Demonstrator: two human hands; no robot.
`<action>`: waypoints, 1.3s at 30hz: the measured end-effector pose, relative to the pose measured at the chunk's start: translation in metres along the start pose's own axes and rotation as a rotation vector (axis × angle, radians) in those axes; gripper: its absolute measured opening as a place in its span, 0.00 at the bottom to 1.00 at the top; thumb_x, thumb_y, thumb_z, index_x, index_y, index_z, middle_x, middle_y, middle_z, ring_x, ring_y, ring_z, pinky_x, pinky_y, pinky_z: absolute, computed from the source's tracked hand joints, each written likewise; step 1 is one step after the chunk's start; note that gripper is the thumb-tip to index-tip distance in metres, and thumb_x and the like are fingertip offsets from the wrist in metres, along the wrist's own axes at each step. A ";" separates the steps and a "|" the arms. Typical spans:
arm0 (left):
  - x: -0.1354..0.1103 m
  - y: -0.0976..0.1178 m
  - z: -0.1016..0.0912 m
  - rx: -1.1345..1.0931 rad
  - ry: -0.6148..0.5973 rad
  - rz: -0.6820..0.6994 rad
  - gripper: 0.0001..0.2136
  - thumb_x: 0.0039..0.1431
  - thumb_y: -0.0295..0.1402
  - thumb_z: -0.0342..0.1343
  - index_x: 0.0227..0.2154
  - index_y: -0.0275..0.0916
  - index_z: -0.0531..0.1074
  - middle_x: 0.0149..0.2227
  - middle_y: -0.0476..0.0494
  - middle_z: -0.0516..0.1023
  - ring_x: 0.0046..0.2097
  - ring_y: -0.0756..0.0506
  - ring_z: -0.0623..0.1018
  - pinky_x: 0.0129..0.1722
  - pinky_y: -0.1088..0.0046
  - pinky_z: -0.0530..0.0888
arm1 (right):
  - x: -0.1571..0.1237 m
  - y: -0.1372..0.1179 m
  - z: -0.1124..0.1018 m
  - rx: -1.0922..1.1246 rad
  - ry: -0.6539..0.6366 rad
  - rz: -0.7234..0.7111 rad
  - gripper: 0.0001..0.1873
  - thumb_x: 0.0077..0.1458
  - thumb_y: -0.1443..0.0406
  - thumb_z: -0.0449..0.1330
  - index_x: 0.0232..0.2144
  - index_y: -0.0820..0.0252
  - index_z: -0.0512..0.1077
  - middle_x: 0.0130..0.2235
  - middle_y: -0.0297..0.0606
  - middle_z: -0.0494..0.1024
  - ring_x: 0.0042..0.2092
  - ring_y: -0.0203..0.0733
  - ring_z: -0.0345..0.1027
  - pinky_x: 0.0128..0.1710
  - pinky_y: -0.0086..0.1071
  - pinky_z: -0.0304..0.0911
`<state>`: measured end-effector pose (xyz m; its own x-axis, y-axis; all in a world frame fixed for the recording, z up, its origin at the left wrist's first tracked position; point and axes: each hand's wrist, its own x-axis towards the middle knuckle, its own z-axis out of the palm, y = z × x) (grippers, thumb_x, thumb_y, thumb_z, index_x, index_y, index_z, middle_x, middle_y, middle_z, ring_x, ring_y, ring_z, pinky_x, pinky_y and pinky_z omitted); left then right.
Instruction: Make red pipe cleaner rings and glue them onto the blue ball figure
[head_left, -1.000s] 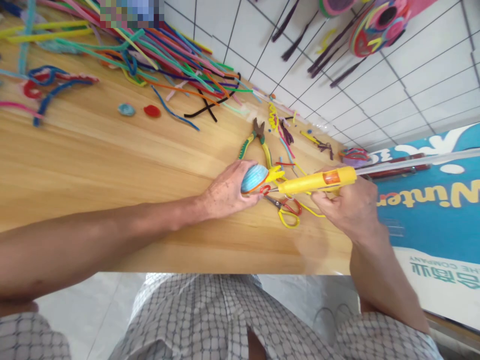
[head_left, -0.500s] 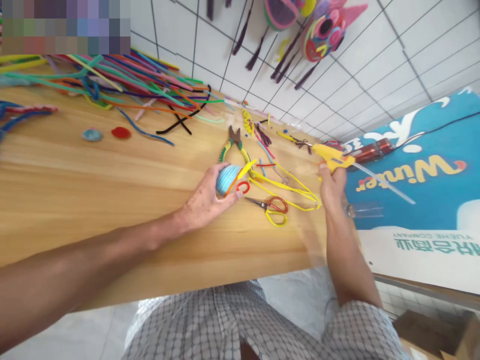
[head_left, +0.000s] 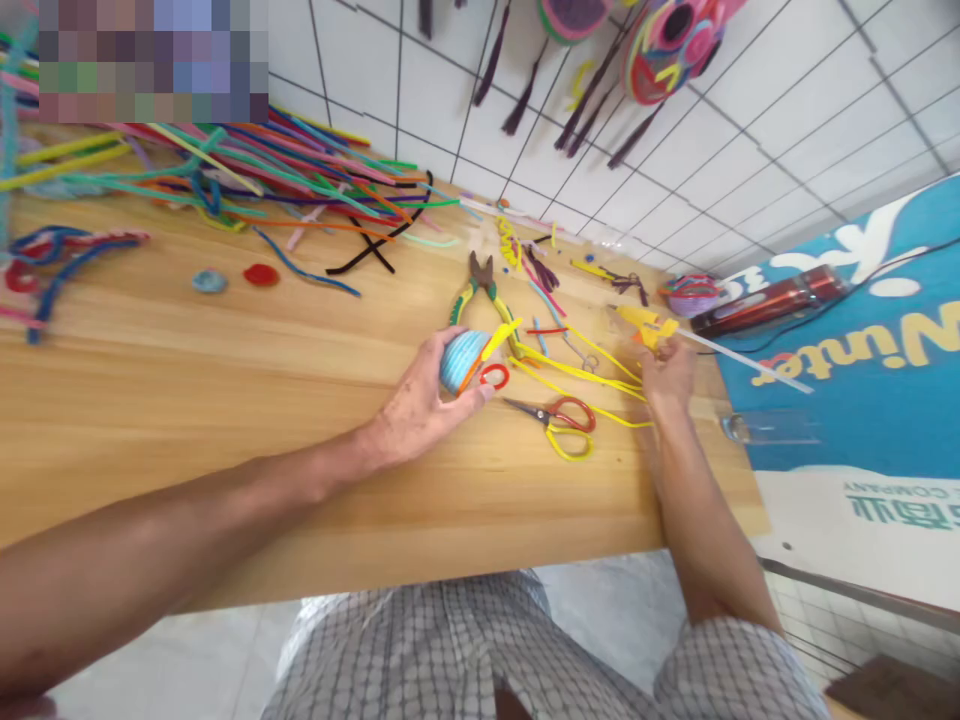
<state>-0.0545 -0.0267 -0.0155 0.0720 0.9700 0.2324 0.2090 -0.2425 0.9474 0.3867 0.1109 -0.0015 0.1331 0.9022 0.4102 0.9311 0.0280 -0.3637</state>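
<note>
My left hand (head_left: 416, 405) is closed round a blue wound pipe-cleaner ball (head_left: 459, 358) with a yellow strip and a red loop (head_left: 495, 376) at its side, resting on the wooden table (head_left: 225, 380). My right hand (head_left: 667, 375) lies near the table's right edge. Its fingers curl at the handle of a yellow glue gun (head_left: 639, 320), which rests on the table with a clear glue stick (head_left: 750, 362) jutting out to the right. Long yellow pipe cleaners (head_left: 581, 372) run between the two hands.
Red-and-yellow scissors (head_left: 559, 418) lie just in front of the ball, with pliers (head_left: 480, 290) behind it. A heap of coloured pipe cleaners (head_left: 262, 180) covers the far left. A blue banner (head_left: 862, 390) and a red cylinder (head_left: 765, 302) lie right of the table. Crafts (head_left: 667, 40) hang on the tiled wall.
My right hand has taken the glue gun away from the ball, out to the right and down onto the table. The left hand has kept hold of the ball.
</note>
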 end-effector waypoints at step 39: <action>0.007 0.002 -0.003 -0.122 0.052 -0.081 0.36 0.59 0.57 0.69 0.63 0.44 0.66 0.59 0.36 0.78 0.57 0.34 0.80 0.62 0.49 0.77 | -0.024 -0.102 0.014 -0.261 -0.361 -0.260 0.12 0.67 0.62 0.59 0.44 0.59 0.83 0.46 0.51 0.87 0.50 0.57 0.78 0.55 0.47 0.71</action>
<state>-0.0567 -0.0205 -0.0114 0.0081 0.9867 0.1623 0.0918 -0.1623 0.9825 0.2842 0.0926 0.0138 -0.1972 0.9721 0.1273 0.9776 0.2047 -0.0486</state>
